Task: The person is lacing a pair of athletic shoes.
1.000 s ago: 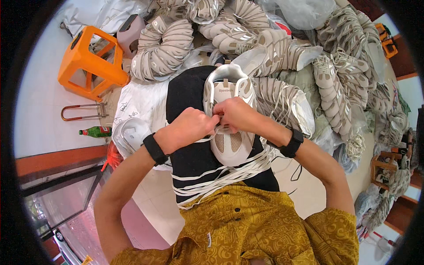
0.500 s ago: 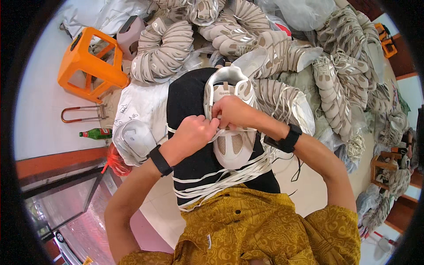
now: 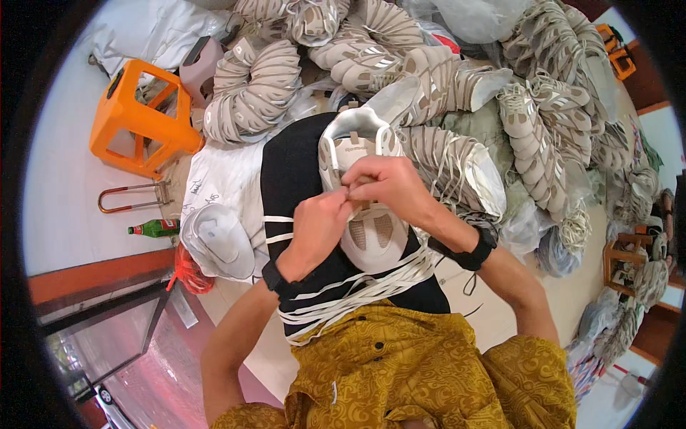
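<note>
A beige and white shoe [image 3: 373, 249] lies on a black support [image 3: 287, 161] in front of the person, its toe toward the body and its open collar pointing away, with the tongue [image 3: 352, 154] standing up inside. Both hands meet over the middle of the shoe, so its throat lies directly under the fingers, the collar beyond them and the toe on the near side. The right hand [image 3: 391, 187] reaches in from the right, back upward, wrist bent inward, its fingers curled and the tips drawn together. The left hand [image 3: 319, 226] comes up from the lower left over the shoe's left edge, knuckles bent, its fingertips beside those of the right. What either hand pinches, if anything, is hidden, so I cannot tell whether they grip. A dark band [image 3: 477, 250] circles the right wrist, and another dark band [image 3: 279, 279] the left. White laces [image 3: 350, 299] lie across the black support between the toe and the patterned shirt [image 3: 386, 350]. Just right of the shoe rests a row of nested shoe uppers [image 3: 446, 163]; farther left stands an orange stool [image 3: 125, 154].
</note>
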Demonstrator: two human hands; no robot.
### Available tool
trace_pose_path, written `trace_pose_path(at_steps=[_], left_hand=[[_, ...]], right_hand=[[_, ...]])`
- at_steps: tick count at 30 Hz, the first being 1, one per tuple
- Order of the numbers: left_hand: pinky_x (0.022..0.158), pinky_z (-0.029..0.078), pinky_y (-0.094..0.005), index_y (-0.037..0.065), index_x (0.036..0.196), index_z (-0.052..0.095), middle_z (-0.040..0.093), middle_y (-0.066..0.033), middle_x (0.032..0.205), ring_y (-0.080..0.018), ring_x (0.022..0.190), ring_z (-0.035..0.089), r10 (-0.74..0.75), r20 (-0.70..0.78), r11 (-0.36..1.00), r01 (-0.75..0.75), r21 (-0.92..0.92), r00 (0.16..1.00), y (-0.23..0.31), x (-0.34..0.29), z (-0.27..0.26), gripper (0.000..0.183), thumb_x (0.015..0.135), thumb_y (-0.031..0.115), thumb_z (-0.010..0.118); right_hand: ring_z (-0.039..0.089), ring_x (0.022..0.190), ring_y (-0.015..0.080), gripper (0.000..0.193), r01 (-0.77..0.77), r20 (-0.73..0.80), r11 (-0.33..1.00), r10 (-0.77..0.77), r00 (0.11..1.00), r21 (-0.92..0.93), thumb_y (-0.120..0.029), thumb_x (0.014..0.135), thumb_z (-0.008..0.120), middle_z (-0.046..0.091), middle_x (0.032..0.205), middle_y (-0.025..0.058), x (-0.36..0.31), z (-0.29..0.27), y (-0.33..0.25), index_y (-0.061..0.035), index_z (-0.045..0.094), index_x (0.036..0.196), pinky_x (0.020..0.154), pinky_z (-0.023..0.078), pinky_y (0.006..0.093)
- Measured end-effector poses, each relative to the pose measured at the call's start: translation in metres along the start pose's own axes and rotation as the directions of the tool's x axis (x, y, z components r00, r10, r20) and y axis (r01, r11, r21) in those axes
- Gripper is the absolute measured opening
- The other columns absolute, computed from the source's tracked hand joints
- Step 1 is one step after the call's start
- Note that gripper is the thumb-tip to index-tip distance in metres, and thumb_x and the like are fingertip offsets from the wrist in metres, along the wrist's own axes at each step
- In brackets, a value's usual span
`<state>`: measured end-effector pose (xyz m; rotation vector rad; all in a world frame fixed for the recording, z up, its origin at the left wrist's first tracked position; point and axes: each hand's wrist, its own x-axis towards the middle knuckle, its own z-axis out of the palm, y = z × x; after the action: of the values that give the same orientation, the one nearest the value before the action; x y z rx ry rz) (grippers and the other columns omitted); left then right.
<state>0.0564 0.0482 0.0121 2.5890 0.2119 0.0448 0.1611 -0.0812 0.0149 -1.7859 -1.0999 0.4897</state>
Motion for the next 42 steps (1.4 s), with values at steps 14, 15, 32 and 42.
trace_pose_path(at_steps=[14, 15, 32, 42], left_hand=[[0.058, 0.046, -0.0376, 0.000, 0.080, 0.058, 0.057, -0.0190, 0.066, -0.0338, 0.063, 0.059, -0.033, 0.130, 0.999, 0.036, -0.023, 0.991, 0.026, 0.030, 0.002, 0.020, 0.079, 0.017, 0.050], [0.059, 0.046, -0.0392, 0.001, 0.077, 0.060, 0.058, -0.0197, 0.067, -0.0361, 0.065, 0.057, -0.035, 0.183, 0.998, 0.043, -0.042, 0.983, 0.027, 0.033, 0.006, 0.017, 0.078, 0.016, 0.051], [0.053, 0.046, -0.0283, 0.001, 0.071, 0.063, 0.059, -0.0092, 0.055, -0.0180, 0.051, 0.059, -0.170, 0.255, 0.967, 0.211, -0.145, 0.952, 0.032, 0.034, 0.022, 0.016, 0.071, 0.016, 0.056], [0.053, 0.046, -0.0309, 0.002, 0.079, 0.064, 0.060, -0.0141, 0.060, -0.0202, 0.051, 0.059, 0.089, 0.073, 0.996, -0.087, -0.029, 0.993, 0.035, 0.031, 0.029, 0.017, 0.074, 0.013, 0.052]], right_hand=[[0.050, 0.048, 0.0053, 0.008, -0.389, 0.048, 0.459, 0.596, 0.802, 0.799, -0.001, 0.076, 0.056, 0.060, 0.063, 0.0053, -0.071, 0.002, 0.024, 0.0029, 0.062, 0.078, 0.042, 0.035, 0.0166], [0.049, 0.047, 0.0053, 0.007, -0.438, 0.077, 0.489, 0.597, 0.799, 0.754, -0.001, 0.075, 0.056, 0.059, 0.062, 0.0048, -0.071, 0.002, 0.025, 0.0028, 0.062, 0.077, 0.041, 0.034, 0.0168], [0.054, 0.045, 0.0167, 0.014, -0.361, -0.258, 0.888, 0.434, 0.863, 0.286, -0.013, 0.066, 0.060, 0.053, 0.049, 0.0102, -0.068, 0.007, 0.024, 0.0010, 0.061, 0.064, 0.046, 0.042, 0.0280], [0.056, 0.059, 0.0339, 0.012, -0.274, -0.348, 0.915, 0.164, 0.923, -0.295, -0.017, 0.064, 0.060, 0.056, 0.059, 0.0149, -0.067, 0.001, 0.025, -0.0044, 0.060, 0.062, 0.054, 0.044, 0.0400]])
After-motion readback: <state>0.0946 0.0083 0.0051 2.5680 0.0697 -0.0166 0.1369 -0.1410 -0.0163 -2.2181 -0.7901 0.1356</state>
